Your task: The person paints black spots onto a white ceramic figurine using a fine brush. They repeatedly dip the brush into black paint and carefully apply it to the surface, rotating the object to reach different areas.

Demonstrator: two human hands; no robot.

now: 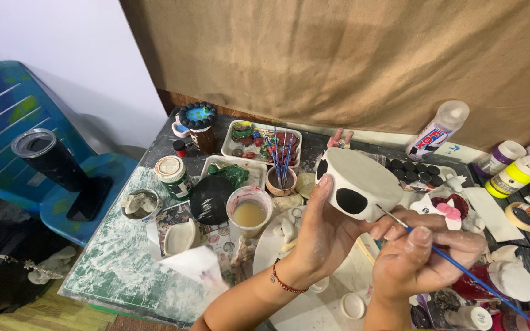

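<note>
Fingers of left hand [323, 230] wrapped under white piece [358, 184] with black spots, thumb up along its near edge, lifting it off worktop [118, 263] and tilting its side toward the eyes, likely so the spot being painted faces the bristles. Fingers of right hand [421, 254] pinched narrow on blue brush [461, 273], held like a pen, tip touching the piece's lower rim beside a black spot; handle trailing down to the right. Right hand close against the left, seemingly for steadiness.

Just left of the hands, cup [249, 211] of cloudy water, within easy reach for rinsing. Behind it, small pot [280, 178] with spare brushes standing upright, and 2 white trays [259, 144] of paint. Black lid [211, 199] beside the cup. Row of small dark paint pots [413, 171] just behind the piece. Bottles [513, 175] well off to the right. Black tumbler [50, 158] on blue chair [7, 116], apart from the mess.
</note>
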